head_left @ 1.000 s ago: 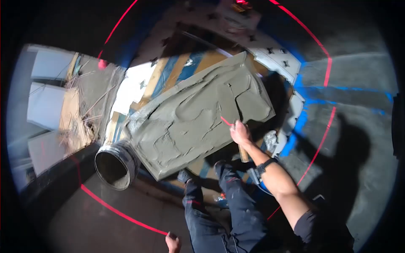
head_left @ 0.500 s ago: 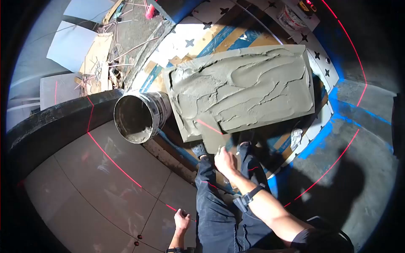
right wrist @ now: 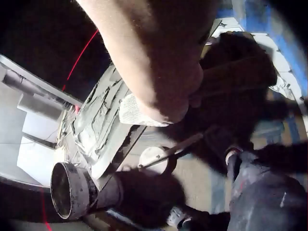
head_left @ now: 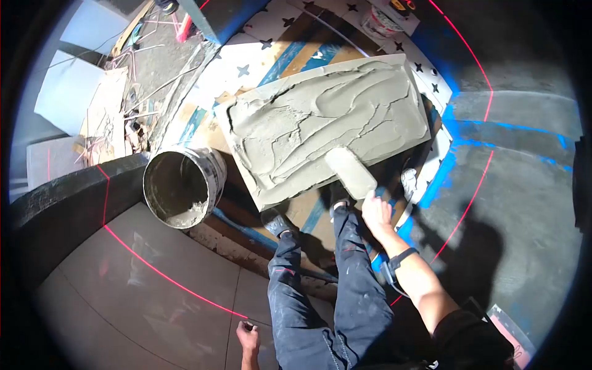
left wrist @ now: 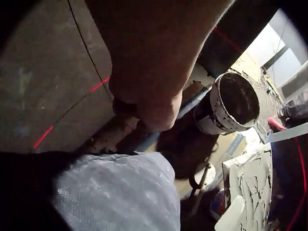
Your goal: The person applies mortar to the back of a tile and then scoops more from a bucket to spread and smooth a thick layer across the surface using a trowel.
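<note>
My right hand (head_left: 377, 213) grips a trowel (head_left: 353, 174) whose flat blade is coated in pale grey mortar. The blade overlaps the near long edge of a large rectangular slab (head_left: 333, 123) in the head view. Wet mortar with ridges and folds covers the slab's top. In the right wrist view, the coated blade (right wrist: 134, 113) shows beside the hand, and its handle runs back into shadow. My left hand (head_left: 248, 336) hangs low by the left leg, away from the slab, fingers loosely curled. Its fingers are mostly hidden in the left wrist view.
A mortar-smeared bucket (head_left: 214, 179) stands tipped toward me in the head view, left of the slab. My feet (head_left: 277, 223) stand close to the slab's near edge. A low dark curb (head_left: 68, 185) runs along the left. Another bucket (head_left: 379, 23) stands at the back.
The trowel went from the slab's right part to its near left corner, then back right to the middle of the near edge. The left hand stays low at the side.
</note>
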{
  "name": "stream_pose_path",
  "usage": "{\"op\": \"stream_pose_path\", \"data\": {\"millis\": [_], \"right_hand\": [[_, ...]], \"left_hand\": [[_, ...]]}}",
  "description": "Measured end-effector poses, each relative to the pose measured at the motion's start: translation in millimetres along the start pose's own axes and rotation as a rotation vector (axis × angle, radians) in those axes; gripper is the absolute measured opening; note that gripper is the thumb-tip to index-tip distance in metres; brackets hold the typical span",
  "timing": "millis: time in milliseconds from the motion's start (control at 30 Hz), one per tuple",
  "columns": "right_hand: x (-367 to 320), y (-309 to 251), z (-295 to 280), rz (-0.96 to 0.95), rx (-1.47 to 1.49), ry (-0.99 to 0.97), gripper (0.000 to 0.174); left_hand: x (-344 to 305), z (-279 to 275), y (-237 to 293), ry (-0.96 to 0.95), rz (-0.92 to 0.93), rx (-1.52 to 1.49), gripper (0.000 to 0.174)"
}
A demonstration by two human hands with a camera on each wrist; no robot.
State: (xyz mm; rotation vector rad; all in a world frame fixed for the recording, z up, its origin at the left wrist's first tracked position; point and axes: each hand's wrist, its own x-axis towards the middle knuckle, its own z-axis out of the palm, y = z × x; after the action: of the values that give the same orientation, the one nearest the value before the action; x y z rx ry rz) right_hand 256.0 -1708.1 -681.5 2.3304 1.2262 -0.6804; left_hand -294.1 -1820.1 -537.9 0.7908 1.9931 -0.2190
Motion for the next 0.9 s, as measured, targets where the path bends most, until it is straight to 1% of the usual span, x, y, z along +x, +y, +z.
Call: {"op": "stream_pose_path", "data": {"millis": [67,100,133,167,200,233,267,333,367,400,433,467,500,533,567,600,667,700,767,800,833,867,900], "right_hand": [[12.1,23.1,13.8,0.209,0.152,0.083,0.023],[19.9,25.1,45.3,0.244,0.307,0.161,0.023],[22.0,20.3,71.1,0.276,0.465,0.236,0.024],[16.1,-1.9,62.0,0.41,0.924,0.037,0.02],[5.8,-28.5,39.1,0.479,1.207,-0.081,0.017],[-2.1,-58.6,29.4,0.566,1.365,-0.066,0.011],[-2.0,-70.3,67.2,0.439,1.358,-0.165,0.016],[-16.8,-99.5,90.1,0.267,1.039,-0.072,0.024],[-23.1,-98.2,63.2,0.189,0.958,-0.168,0.027],[-29.0,-93.7,30.5,0.106,0.876,-0.261,0.03],[-34.8,-87.4,27.8,-0.011,0.797,-0.126,0.028],[-27.4,-72.9,25.0,-0.004,0.809,-0.123,0.028],[-15.1,-51.5,24.5,-0.096,0.591,-0.17,0.026],[-3.5,-29.5,24.5,-0.191,0.372,-0.22,0.025],[8.6,-5.9,16.6,-0.24,0.246,-0.125,0.025],[22.1,18.9,8.8,-0.287,0.119,-0.031,0.024],[50.2,63.4,6.9,-0.204,0.101,0.107,0.022],[60.4,82.8,0.9,-0.146,0.142,0.089,0.022],[67.6,104.4,-8.8,-0.015,0.236,0.037,0.022],[68.2,109.2,-15.2,0.063,0.29,0.006,0.021],[60.5,107.3,-31.2,0.083,0.339,-0.005,0.023],[59.5,107.4,-32.2,0.112,0.429,-0.059,0.026],[53.1,104.7,-37.4,0.101,0.474,-0.058,0.028]], "left_hand": [[12.2,2.4,-22.6,0.003,0.097,-0.006,0.018],[13.9,6.1,-19.2,-0.028,0.038,-0.035,0.016],[13.1,10.1,-13.1,-0.032,0.047,-0.034,0.016],[8.3,13.8,1.3,-0.061,0.023,-0.016,0.015],[5.5,19.8,12.9,-0.089,0.001,0.004,0.015],[4.9,27.9,14.1,-0.113,0.037,-0.079,0.02],[3.4,33.9,21.5,-0.122,0.046,-0.064,0.02],[-6.6,40.8,38.0,-0.151,0.126,-0.001,0.03],[-9.0,44.9,44.3,-0.162,0.098,0.0,0.038],[-9.2,46.9,48.3,-0.162,0.105,0.019,0.038],[-9.3,50.0,52.0,-0.148,0.161,0.123,0.034],[-10.0,53.8,55.8,-0.133,0.217,0.225,0.031],[-13.5,58.6,70.6,-0.131,0.225,0.237,0.031],[-19.3,64.0,82.9,-0.13,0.214,0.166,0.026],[-27.0,67.6,100.4,-0.126,0.201,0.097,0.021],[-32.6,70.0,118.3,-0.12,0.196,0.139,0.011],[-17.0,76.7,96.4,-0.098,0.235,0.139,0.005],[-14.8,80.3,100.5,-0.09,0.231,0.142,0.005],[-11.5,93.7,120.6,-0.067,0.396,0.228,0.012],[-0.5,104.7,121.2,-0.001,0.398,0.313,0.009],[-9.2,117.9,169.1,0.007,0.513,0.269,0.013],[18.4,127.7,169.3,-0.019,0.618,0.454,0.018],[26.2,147.9,200.9,0.0,0.658,0.411,0.022]]}}
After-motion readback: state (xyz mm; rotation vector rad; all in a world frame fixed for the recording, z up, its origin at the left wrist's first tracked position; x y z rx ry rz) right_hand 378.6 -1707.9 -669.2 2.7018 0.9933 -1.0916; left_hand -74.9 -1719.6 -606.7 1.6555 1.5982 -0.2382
